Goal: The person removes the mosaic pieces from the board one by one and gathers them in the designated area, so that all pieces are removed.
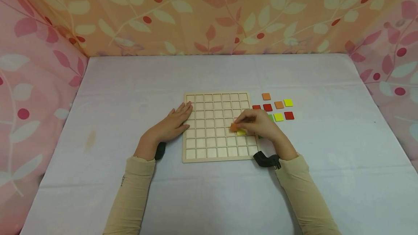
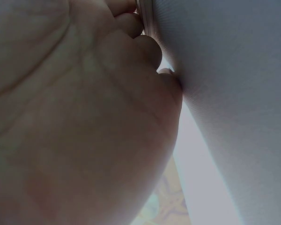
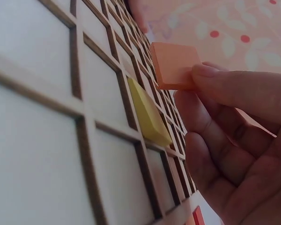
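A wooden grid board lies on the white-covered table. My right hand pinches an orange square tile between thumb and fingers, just above the board. Beneath and beside that hand, a yellow tile sits in one of the grid's cells, a little tilted in the right wrist view. My left hand rests flat with straight fingers, its fingertips on the board's left edge. The left wrist view holds mostly the palm and the white cloth.
Right of the board lie several loose tiles, among them an orange tile, a yellow tile and a red tile. Green tiles are partly hidden behind the right hand. Patterned cloth hangs behind the table and at both sides.
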Demonstrator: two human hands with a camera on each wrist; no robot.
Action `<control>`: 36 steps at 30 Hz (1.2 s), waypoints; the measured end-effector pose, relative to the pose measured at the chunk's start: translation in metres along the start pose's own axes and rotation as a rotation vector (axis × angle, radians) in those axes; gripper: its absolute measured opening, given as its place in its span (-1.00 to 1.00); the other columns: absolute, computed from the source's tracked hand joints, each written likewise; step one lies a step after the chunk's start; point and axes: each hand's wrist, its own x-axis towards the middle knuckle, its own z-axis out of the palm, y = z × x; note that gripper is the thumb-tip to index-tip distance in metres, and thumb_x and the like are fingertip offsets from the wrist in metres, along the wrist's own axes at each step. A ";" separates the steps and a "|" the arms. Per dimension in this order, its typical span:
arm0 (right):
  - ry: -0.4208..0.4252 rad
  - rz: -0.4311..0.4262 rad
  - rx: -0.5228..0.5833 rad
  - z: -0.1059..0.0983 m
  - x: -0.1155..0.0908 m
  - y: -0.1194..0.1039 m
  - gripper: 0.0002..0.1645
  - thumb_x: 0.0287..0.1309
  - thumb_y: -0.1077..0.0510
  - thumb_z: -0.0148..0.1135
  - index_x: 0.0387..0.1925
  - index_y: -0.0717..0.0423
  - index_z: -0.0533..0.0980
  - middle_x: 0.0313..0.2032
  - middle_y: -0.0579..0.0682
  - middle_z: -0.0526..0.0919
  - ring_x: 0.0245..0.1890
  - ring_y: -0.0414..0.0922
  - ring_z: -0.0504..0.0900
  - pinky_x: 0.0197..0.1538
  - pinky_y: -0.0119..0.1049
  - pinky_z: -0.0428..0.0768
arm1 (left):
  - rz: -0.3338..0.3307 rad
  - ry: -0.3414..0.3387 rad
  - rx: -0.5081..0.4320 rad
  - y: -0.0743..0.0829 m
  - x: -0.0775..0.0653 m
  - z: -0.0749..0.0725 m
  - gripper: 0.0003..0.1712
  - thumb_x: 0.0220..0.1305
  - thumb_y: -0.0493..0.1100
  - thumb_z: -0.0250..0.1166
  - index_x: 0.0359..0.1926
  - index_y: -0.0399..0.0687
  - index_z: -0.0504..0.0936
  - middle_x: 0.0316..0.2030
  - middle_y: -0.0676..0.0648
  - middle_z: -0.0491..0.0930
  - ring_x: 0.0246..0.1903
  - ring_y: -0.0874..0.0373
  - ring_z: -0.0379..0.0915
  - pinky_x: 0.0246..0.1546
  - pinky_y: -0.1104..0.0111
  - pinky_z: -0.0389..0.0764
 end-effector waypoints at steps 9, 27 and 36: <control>0.019 0.039 0.034 -0.014 -0.009 0.004 -0.87 0.05 0.28 0.36 -0.30 0.22 0.65 -0.29 0.06 0.67 -0.30 -0.13 0.62 -0.24 -0.41 0.57 | 0.003 -0.001 0.003 -0.001 0.001 0.001 -0.24 0.43 -0.19 0.01 0.46 -0.26 -0.19 0.47 -0.15 -0.32 0.43 -0.01 -0.50 0.37 0.01 -0.36; 0.097 0.128 0.000 -0.045 -0.032 0.009 -0.82 0.09 0.28 0.33 -0.24 0.29 0.65 -0.23 0.16 0.66 -0.26 -0.19 0.59 -0.19 -0.49 0.56 | -0.003 -0.006 0.014 0.000 0.001 0.002 -0.23 0.42 -0.20 0.01 0.46 -0.27 -0.20 0.47 -0.15 -0.32 0.43 0.00 -0.51 0.37 0.01 -0.34; 0.081 0.120 -0.017 -0.063 -0.042 0.021 -0.85 0.08 0.31 0.32 -0.28 0.31 0.65 -0.28 0.07 0.67 -0.29 -0.23 0.61 -0.20 -0.49 0.57 | 0.001 -0.003 0.012 0.001 0.000 0.000 -0.24 0.42 -0.20 0.01 0.45 -0.29 -0.19 0.47 -0.17 -0.31 0.43 -0.03 -0.50 0.36 0.00 -0.35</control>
